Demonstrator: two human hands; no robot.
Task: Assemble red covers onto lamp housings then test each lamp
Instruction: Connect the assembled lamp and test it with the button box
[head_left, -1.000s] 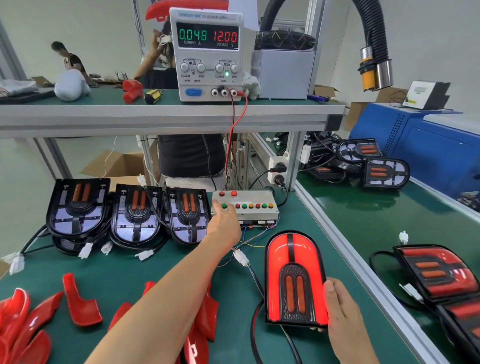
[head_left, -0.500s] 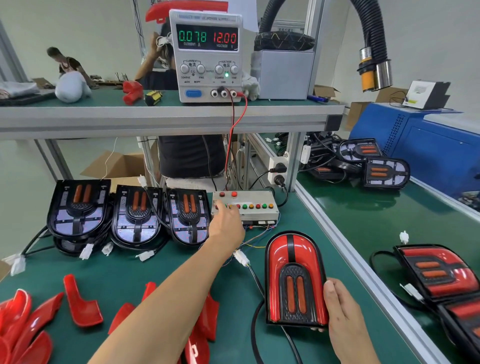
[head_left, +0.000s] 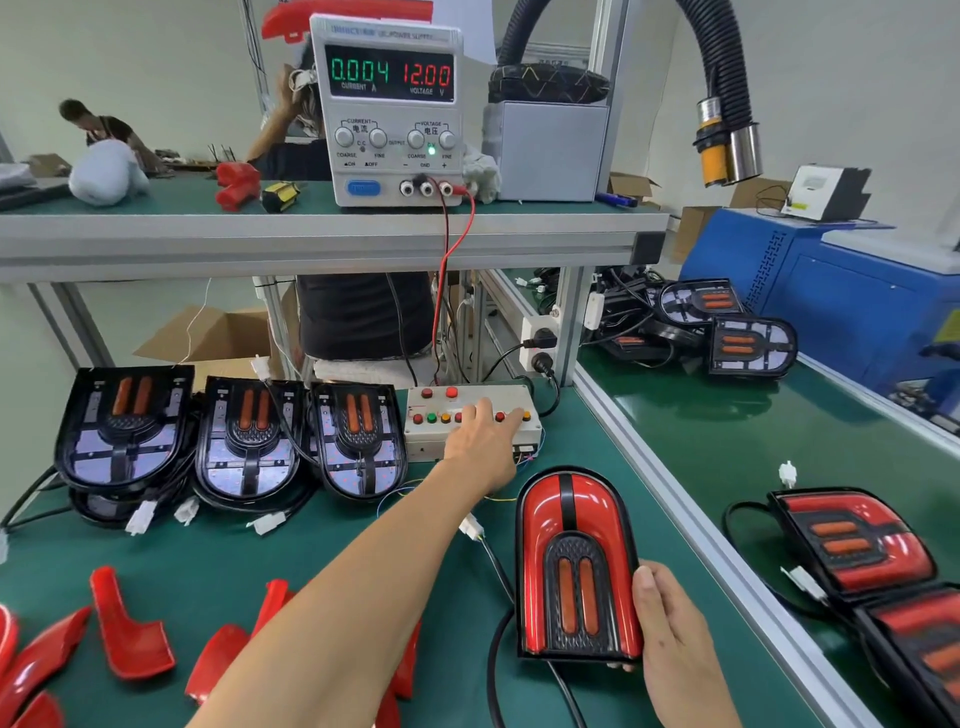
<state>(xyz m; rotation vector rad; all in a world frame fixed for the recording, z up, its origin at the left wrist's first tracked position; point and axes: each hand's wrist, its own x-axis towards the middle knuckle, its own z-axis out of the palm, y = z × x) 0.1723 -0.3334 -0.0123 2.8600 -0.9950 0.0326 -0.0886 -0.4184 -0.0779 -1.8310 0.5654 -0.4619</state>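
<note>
An assembled lamp (head_left: 574, 566) with red covers lies unlit on the green bench at centre right. My right hand (head_left: 670, 629) grips its right lower edge. My left hand (head_left: 483, 439) reaches over the white button box (head_left: 470, 415), fingers spread and touching the row of coloured buttons. Three uncovered black lamp housings (head_left: 244, 431) lean in a row to the left of the box. Loose red covers (head_left: 130, 631) lie at the near left. The power supply (head_left: 392, 109) on the shelf reads 0.004 A and 12.00 V.
Covered lamps (head_left: 852, 540) with cables lie on the right-hand bench beyond an aluminium rail (head_left: 691, 504). More housings (head_left: 748, 345) are piled at the back right. A black extraction hose (head_left: 724, 93) hangs overhead. Other people work behind the shelf (head_left: 311, 234).
My left hand slid right along the button row. The lamp's red glow went out, and the current reading fell from 0.048 through 0.078 to 0.004 A.
</note>
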